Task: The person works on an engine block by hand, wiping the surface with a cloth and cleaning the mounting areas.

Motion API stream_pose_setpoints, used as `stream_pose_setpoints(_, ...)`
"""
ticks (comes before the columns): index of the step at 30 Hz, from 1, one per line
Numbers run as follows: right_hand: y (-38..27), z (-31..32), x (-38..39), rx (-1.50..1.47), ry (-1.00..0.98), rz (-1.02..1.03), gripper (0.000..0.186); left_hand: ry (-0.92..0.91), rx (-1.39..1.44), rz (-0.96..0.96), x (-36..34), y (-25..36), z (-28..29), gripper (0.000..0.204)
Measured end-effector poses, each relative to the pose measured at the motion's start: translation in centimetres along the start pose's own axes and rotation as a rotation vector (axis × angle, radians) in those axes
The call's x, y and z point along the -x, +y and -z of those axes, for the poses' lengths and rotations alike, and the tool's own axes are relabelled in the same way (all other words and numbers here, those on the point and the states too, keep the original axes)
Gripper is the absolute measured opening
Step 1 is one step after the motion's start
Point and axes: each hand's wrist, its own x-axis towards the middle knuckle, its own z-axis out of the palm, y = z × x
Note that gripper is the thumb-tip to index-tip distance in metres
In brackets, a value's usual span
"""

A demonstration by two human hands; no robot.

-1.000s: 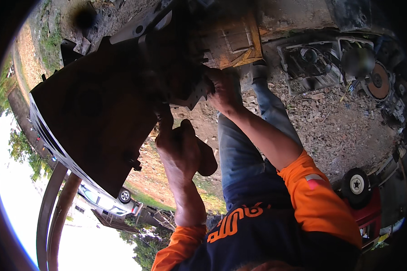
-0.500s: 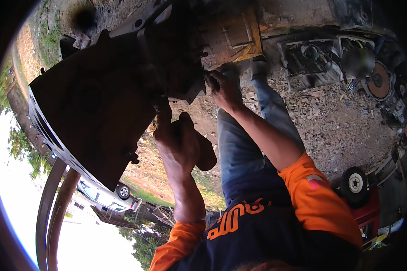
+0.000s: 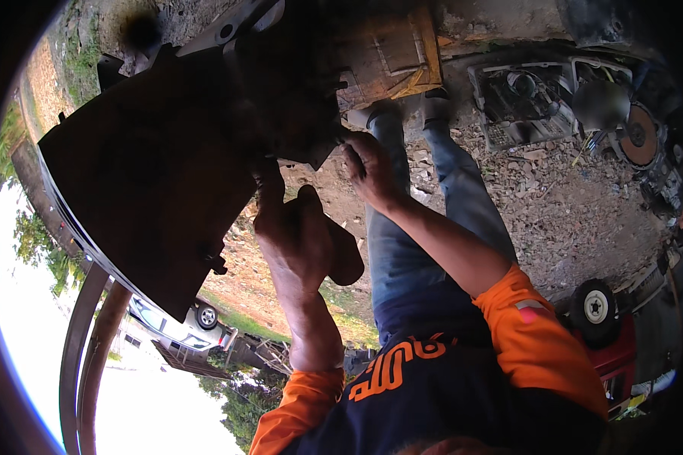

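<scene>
Wrapping the left hand (image 3: 288, 235), centre of the frame, around a dark rounded tool (image 3: 346, 256), index finger stretched up to the panel's edge; too shadowed to tell the tool's exact kind. Curling the right hand (image 3: 369, 168), upper centre, fingertips drawn together at the corner bracket (image 3: 308, 154); impossible to tell whether pinching anything small. Filling the upper left with a broad, curved vehicle body panel (image 3: 152, 174), dark inside, pale along its outer edge. Probably stiff, weighty and awkward to turn, perhaps sharp along thin edges; best gripped by the folded bracket, with a second hold well apart. Farther off, showing rubble (image 3: 554, 220) at right and a silver car (image 3: 174, 324) at lower left.
</scene>
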Motion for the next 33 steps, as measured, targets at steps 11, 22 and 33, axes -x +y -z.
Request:
stream_pose_setpoints(11, -0.4, -0.2, 0.3, 0.086, -0.106, -0.249, 0.026, -0.01, 0.055, -0.027, -0.1, 0.0, -0.2, 0.059)
stream_pose_setpoints(22, -7.0, 0.2, 1.0, 0.013, 0.018, 0.123, 0.017, 0.02, 0.008, -0.018, -0.1, -0.5, 0.0, 0.059)
stream_pose_setpoints(33, -4.2, 0.4, 1.3, 0.105, -0.069, -0.076, 0.02, -0.06, 0.077, 0.078, 0.1, -0.3, 0.4, 0.06)
